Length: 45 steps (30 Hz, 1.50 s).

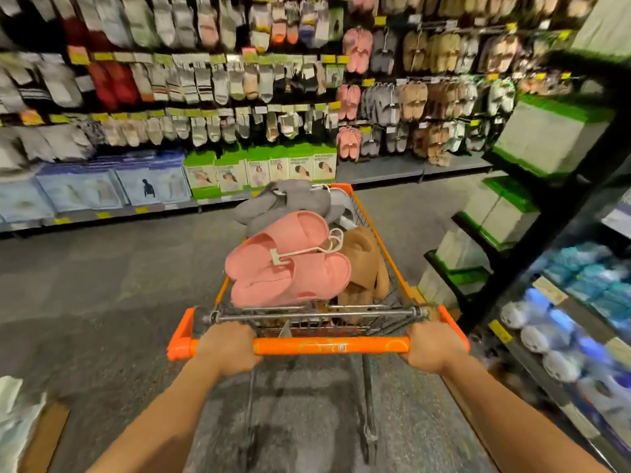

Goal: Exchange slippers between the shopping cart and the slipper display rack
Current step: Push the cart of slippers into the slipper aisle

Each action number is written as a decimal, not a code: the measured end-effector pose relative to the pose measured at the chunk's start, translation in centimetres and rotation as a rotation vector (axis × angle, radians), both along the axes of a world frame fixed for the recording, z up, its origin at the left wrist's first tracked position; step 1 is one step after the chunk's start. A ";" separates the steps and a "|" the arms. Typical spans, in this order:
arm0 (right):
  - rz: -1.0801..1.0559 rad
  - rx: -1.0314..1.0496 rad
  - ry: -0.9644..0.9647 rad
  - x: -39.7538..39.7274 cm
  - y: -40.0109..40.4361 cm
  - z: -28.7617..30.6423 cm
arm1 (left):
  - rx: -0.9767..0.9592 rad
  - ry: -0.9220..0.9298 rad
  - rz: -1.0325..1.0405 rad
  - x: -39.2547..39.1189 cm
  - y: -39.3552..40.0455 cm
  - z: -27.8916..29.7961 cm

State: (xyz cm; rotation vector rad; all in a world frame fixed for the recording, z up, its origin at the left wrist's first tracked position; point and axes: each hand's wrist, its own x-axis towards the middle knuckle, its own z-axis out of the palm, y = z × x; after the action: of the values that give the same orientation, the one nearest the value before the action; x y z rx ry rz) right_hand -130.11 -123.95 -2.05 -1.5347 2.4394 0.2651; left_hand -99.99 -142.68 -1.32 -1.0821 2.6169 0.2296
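Both hands, the left hand (228, 349) and right hand (431, 348), grip the shopping cart (386, 254) handle (329, 345), behind pink slippers (286, 261) piled in its basket.

Cart (387, 249) w/ pink (286, 259), grey (290, 201), tan slippers (363, 264) (piled).

No text can be read: print on the green boxes (259, 169), the yellow shelf price tags (379, 20) and the white mark on the orange cart handle (331, 345) is too blurred to make out
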 end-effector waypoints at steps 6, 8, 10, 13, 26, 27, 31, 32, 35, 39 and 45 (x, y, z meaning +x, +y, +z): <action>-0.026 0.039 -0.041 -5.6 -8.4 0.3 | -0.006 -0.041 -0.071 -6.9 -9.5 0.6; 0.001 0.031 -0.031 -7.6 -10.9 0.7 | -0.012 -0.034 -0.103 -9.0 -12.8 0.4; 0.003 0.029 -0.009 -9.5 -13.4 1.1 | 0.009 -0.042 -0.101 -11.3 -15.6 0.6; 0.012 0.016 0.023 -12.9 -17.6 1.1 | 0.005 -0.036 -0.103 -15.4 -20.5 0.7; -0.225 -0.010 -0.047 -28.1 -36.2 1.3 | -0.072 -0.027 -0.346 -35.1 -43.6 1.1; -0.244 -0.006 -0.046 -29.1 -37.2 1.3 | -0.071 -0.034 -0.361 -36.5 -45.0 1.1; -0.266 -0.021 -0.043 -33.4 -40.6 1.0 | -0.011 -0.102 -0.398 -42.6 -50.4 0.6; -0.273 -0.023 -0.040 -34.6 -41.4 0.9 | 0.000 -0.117 -0.403 -44.2 -51.6 0.5; -0.315 -0.010 -0.055 -38.4 -43.6 1.0 | 0.001 -0.118 -0.428 -49.0 -54.6 0.5; -0.364 -0.016 -0.035 -43.7 -46.3 1.4 | -0.026 -0.097 -0.473 -55.9 -57.8 0.7; -0.427 0.020 -0.003 -53.0 -50.3 1.6 | -0.016 -0.092 -0.527 -67.2 -62.7 1.1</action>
State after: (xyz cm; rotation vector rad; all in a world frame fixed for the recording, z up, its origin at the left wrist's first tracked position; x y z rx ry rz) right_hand -183.13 -174.28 -0.43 -0.9665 2.6707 0.2022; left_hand -167.23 -205.41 -0.18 -0.3646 2.7064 0.0387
